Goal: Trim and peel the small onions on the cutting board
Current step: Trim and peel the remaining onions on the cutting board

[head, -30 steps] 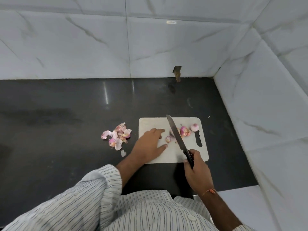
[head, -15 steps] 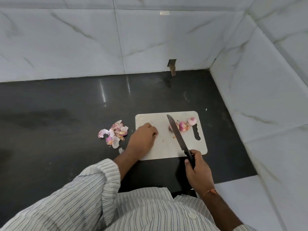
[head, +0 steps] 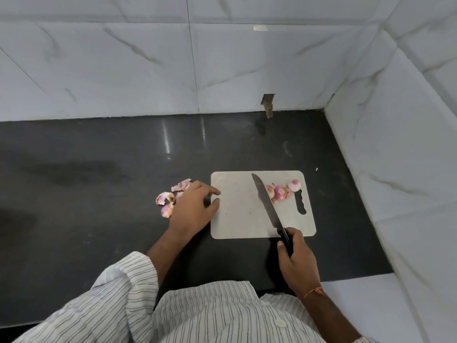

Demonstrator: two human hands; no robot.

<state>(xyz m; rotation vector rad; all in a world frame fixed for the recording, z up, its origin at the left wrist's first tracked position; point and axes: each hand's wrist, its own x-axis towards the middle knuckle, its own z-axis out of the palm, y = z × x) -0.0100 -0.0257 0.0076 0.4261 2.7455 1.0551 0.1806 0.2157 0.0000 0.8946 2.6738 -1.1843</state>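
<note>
A pale cutting board (head: 237,216) lies on the dark counter. Three small pink onions sit near its far right corner: one (head: 294,185) by the handle slot, one (head: 282,193) in the middle, one (head: 269,191) partly behind the blade. My right hand (head: 296,263) grips the black handle of a knife (head: 267,204), whose blade slants across the board with its tip pointing away. My left hand (head: 193,209) rests palm down at the board's left edge, fingers relaxed, over a pile of onion peels (head: 165,198). Nothing shows in its fingers.
The black counter (head: 99,174) stretches to the left. White marble walls close it off at the back and on the right (head: 395,144). A small hole with debris (head: 268,105) sits at the back wall's foot. A white ledge (head: 358,305) lies at the near right.
My left hand has slid left from the middle of the board to its left edge, over the peels. The loose piece near the blade is gone from the board. The knife has barely shifted.
</note>
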